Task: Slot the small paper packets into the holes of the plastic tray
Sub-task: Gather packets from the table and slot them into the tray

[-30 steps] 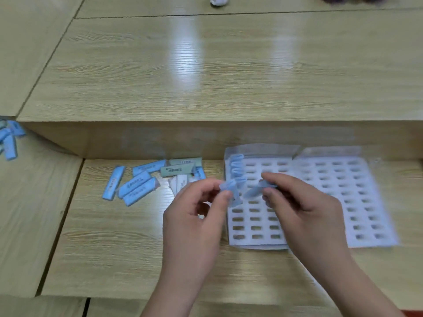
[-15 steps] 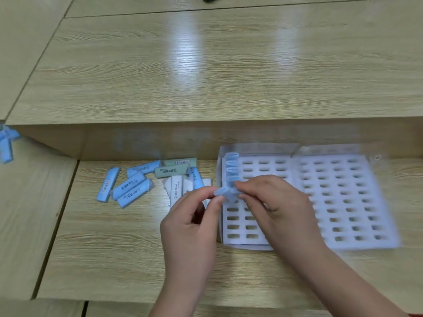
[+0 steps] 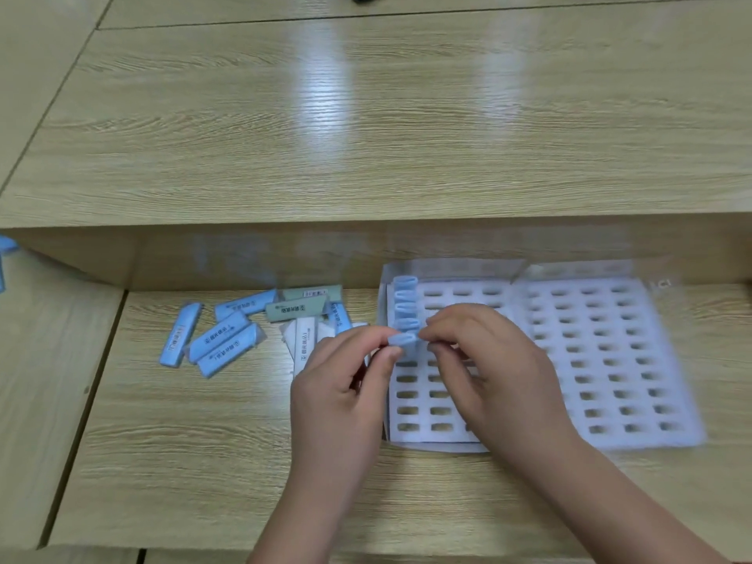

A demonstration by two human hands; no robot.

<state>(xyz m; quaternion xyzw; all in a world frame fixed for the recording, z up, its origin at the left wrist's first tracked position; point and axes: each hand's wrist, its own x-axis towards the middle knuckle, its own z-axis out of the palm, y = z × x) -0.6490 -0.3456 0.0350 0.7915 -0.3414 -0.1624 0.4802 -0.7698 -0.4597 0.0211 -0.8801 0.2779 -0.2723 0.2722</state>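
Note:
A white plastic tray (image 3: 569, 352) with rows of oval holes lies on the lower desk, right of centre. Several blue packets (image 3: 405, 305) stand in the top holes of its leftmost column. Just below them, my left hand (image 3: 346, 384) and my right hand (image 3: 484, 360) pinch one blue packet (image 3: 403, 339) between fingertips, over the same column. Loose blue, green and white packets (image 3: 228, 331) lie scattered on the desk to the left of the tray.
A raised wooden desk shelf (image 3: 366, 136) runs across behind the tray, its front wall just beyond the tray's far edge. More blue packets (image 3: 6, 254) sit at the far left edge. A desk seam (image 3: 89, 400) runs down the left.
Both hands carried the blue packet from above the tray's middle to the leftmost column and brought it down just under the standing packets. The view shifted slightly.

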